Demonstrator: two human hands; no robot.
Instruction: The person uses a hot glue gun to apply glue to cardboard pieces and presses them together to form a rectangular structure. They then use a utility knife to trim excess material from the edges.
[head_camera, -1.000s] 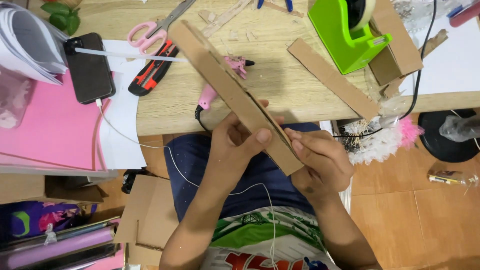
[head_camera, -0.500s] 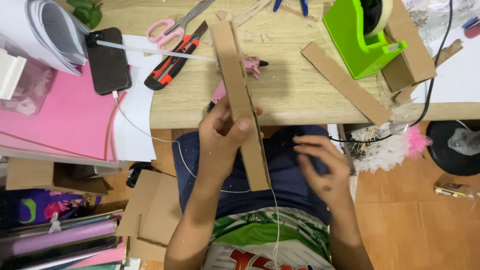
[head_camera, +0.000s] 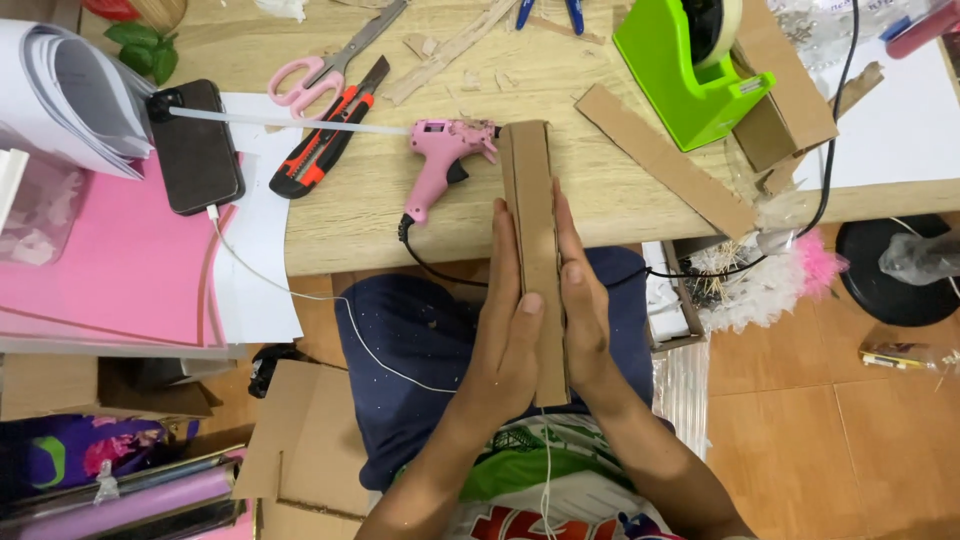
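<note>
Worktop (head_camera: 600, 215): pale wood, filling the upper part of the frame, its front edge running across just above the middle.
Pink sheet (head_camera: 110, 270): large, flat, at the left edge of the frame, partly under white paper.
Tape dispenser (head_camera: 685, 75): bright green, upper right of centre, beside a small brown box.
Cardboard strip (head_camera: 535, 260): long and narrow, folded, standing lengthwise in the centre of the frame; its far end lies over the worktop edge, its near end over the lap.
Loose cardboard strip (head_camera: 665, 160): lying slantwise on the worktop, right of the held one, well apart from both hands.
Left hand (head_camera: 505, 330): flat grip, fingers straight and pressed along the left side of the cardboard strip, palm against it.
Right hand (head_camera: 585, 315): same flat grip on the right side, fingers stretched upward along the strip; the strip sits sandwiched between the two palms.
Phone (head_camera: 195, 145): black, upper left, with a white cable plugged in.
Glue gun (head_camera: 445, 160): pink, on the worktop just left of the strip's far end, its nozzle touching or nearly touching the cardboard.
Utility knife (head_camera: 325, 140): red and black, left of the glue gun.
Scissors (head_camera: 330, 55): pink-handled, top of the frame.
</note>
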